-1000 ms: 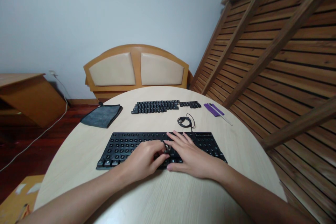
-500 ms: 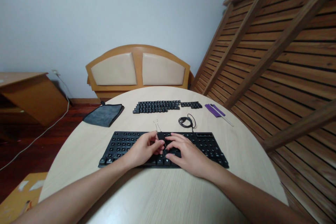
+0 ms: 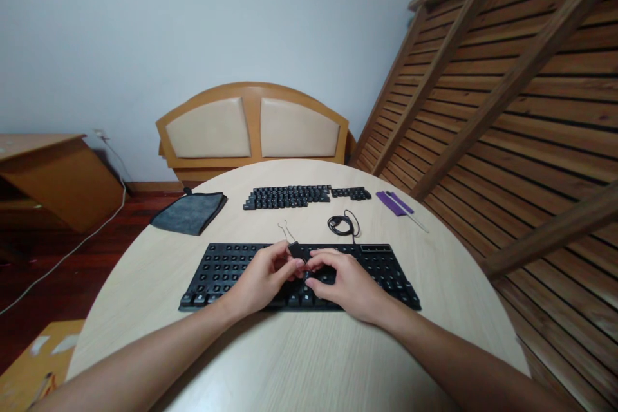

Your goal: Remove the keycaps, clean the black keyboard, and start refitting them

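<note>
Across the table lies a black keyboard [image 3: 226,268] with most of its keycaps off; a few keycaps stay along the bottom row. Above its middle, my left hand [image 3: 270,273] is closed on a keycap puller [image 3: 300,251], whose black handle tilts and whose thin wire loops point up and away. My right hand [image 3: 340,280] is closed too, its fingertips meeting the left ones. Between its thumb and fingers is a small black keycap [image 3: 308,275] at the near end of the puller. The fingers partly hide the puller's lower wires.
Removed keycaps [image 3: 284,196] lie in rows beyond the keyboard. The coiled cable [image 3: 342,225] sits behind it. A grey cloth [image 3: 190,212] is at the left edge of the round table [image 3: 309,360]; purple-handled tool [image 3: 398,203] at the right. Slatted wood [image 3: 506,109] leans at right.
The puller has turned, its far wires swinging left and its handle tilting more. My right fingers have drawn together around the keycap near its lower end.
</note>
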`<state>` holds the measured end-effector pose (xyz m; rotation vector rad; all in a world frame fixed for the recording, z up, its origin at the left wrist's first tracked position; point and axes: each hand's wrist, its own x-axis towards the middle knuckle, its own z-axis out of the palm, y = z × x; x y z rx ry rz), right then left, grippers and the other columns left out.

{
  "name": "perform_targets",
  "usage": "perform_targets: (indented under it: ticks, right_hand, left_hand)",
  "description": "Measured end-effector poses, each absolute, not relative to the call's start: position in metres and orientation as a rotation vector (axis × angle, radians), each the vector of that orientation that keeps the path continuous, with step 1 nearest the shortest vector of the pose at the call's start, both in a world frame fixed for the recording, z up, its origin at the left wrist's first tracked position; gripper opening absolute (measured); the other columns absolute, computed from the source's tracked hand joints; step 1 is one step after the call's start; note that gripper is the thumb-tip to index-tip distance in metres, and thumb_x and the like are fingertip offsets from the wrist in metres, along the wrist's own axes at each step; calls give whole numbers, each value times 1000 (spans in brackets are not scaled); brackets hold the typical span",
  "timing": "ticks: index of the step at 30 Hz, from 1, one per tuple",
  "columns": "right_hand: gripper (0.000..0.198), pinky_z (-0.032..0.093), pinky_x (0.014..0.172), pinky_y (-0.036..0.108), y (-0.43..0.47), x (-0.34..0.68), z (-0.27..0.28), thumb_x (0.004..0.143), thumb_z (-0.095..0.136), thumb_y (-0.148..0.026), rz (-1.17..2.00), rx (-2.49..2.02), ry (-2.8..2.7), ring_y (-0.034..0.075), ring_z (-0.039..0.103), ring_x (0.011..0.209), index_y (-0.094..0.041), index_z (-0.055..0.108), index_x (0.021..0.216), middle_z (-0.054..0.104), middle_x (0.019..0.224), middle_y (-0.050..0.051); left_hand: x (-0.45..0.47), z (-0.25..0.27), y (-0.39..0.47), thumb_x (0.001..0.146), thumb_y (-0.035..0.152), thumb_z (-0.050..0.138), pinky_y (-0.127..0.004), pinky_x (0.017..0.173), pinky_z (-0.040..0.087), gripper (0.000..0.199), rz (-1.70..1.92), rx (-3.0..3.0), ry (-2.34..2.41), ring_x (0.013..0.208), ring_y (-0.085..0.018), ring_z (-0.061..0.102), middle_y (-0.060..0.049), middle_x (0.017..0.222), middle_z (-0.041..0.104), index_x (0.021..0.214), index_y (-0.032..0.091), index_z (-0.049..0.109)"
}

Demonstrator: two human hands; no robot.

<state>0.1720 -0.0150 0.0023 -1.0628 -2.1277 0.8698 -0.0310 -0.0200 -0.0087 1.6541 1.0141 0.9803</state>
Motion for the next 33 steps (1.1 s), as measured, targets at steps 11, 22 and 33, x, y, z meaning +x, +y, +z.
perform_targets:
  ticks: [11, 22, 33]
  right_hand:
    - [16, 48, 96, 36, -14, 173, -2, 83, 75, -23, 761, -946, -2241, 21, 67, 103, -24, 69, 97, 74, 100, 1]
    - [11, 34, 115, 45, -12, 173, -5, 88, 71, -28, 663, -942, -2375, 18, 70, 98, -26, 70, 99, 76, 102, -3]
    - [12, 49, 87, 33, 9, 187, 11, 87, 71, -26, 665, -1070, -2237, 20, 67, 97, -23, 69, 98, 74, 101, 2]
  left_hand:
    - [-28, -12, -23, 91, 44, 61, -27, 63, 48, 30, 992, 1572, 1042, 67, -15, 60, 0, 70, 62, 80, 17, 56]
    - [-27, -15, -25, 94, 36, 57, -25, 60, 41, 24, 993, 1718, 1130, 65, -15, 53, 0, 71, 60, 80, 17, 57]
    - [-28, -20, -21, 95, 35, 56, -28, 64, 43, 23, 995, 1734, 1210, 68, -16, 57, -1, 73, 63, 82, 17, 58]
